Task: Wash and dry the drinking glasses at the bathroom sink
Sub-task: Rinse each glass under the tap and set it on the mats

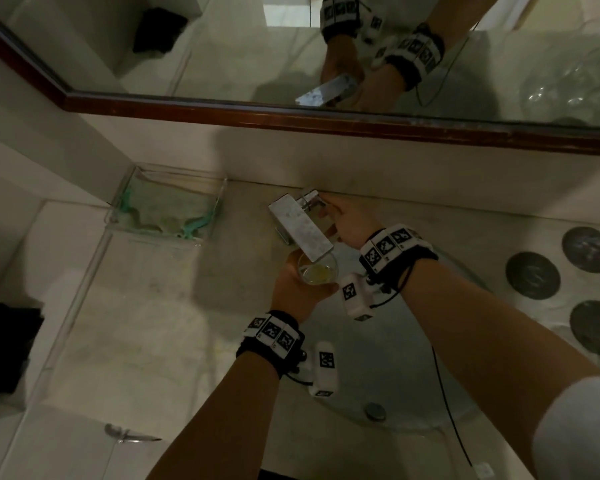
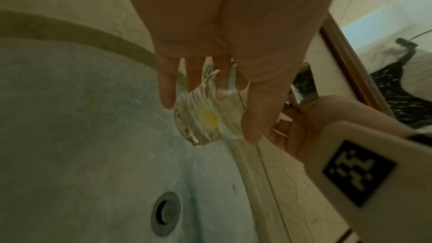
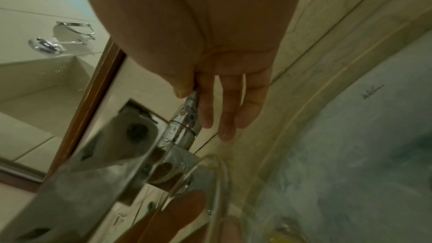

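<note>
At the centre of the head view, the left hand grips one clear drinking glass, fingers and thumb wrapped round its sides. The glass sits upright directly under the flat rectangular spout of the chrome faucet, its rim just below the spout's tip. A small yellow patch shows at the bottom of the glass. In the left wrist view, the same glass appears between the curled fingers and the thumb, held above the pale basin of the sink, with the round drain at the lower centre of that frame.

The right hand reaches to the faucet's handle, just right of centre in the head view. In the right wrist view, the thumb and first finger pinch the slim chrome lever while the other fingers extend nearly straight beside it.

Counted: one glass in hand, one faucet, one drain. Three dark round discs lie on the counter at the right edge of the head view. One clear glass tray stands at the centre left, against the wall. One wood-framed mirror runs across the top, reflecting both hands.
</note>
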Motion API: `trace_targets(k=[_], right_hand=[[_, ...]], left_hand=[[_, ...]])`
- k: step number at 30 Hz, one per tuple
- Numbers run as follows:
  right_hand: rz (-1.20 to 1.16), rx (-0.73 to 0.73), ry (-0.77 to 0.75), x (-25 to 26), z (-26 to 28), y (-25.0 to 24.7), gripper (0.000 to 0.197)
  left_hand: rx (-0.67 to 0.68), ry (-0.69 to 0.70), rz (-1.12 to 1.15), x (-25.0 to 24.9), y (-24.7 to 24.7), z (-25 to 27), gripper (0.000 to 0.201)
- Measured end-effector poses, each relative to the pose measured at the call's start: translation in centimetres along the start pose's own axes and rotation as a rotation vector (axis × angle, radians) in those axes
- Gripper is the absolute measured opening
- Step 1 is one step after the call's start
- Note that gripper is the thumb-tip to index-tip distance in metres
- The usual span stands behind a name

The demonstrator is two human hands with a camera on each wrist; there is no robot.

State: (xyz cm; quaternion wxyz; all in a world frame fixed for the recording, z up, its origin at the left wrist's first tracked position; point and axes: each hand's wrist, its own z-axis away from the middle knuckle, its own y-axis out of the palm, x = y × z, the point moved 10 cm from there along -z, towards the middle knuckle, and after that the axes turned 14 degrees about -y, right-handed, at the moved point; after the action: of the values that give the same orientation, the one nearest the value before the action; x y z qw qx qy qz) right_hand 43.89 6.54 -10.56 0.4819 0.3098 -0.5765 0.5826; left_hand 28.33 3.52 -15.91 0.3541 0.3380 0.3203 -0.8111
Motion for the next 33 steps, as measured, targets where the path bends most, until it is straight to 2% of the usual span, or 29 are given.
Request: trace_targets(k=[7, 11, 16, 22, 30, 33], right_hand=[[0.066, 0.017, -0.004, -0.5, -0.6, 0.1, 0.048], [0.038, -0.011, 0.02, -0.8, -0.6, -0.2, 0.04], [0.093, 0.036, 0.018, -0.9, -0.8, 0.0, 0.054], [0.06, 0.026, 0.04, -1.6, -1.1, 0.1, 0.056], [-0.002, 0.009, 0.079, -1.1, -0.4, 0.0, 0.041], [-0.127, -0.022, 0.186, -2.5, 1.3, 0.1, 0.034]], left_hand=[[0.002, -0.009, 0.013, 0.0, -0.1, -0.3, 0.084], [-0.003, -0.019, 0.017, 0.0, -0.3, -0.3, 0.086], [-0.009, -0.029, -0.01, 0.3, -0.3, -0.3, 0.088], [-0.02, -0.034, -0.033, 0.6, -0.3, -0.5, 0.09], [-0.026, 0.005, -0.047, -0.1, -0.2, -0.3, 0.071], [-0.029, 0.004, -0.057, 0.0, -0.4, -0.3, 0.071]])
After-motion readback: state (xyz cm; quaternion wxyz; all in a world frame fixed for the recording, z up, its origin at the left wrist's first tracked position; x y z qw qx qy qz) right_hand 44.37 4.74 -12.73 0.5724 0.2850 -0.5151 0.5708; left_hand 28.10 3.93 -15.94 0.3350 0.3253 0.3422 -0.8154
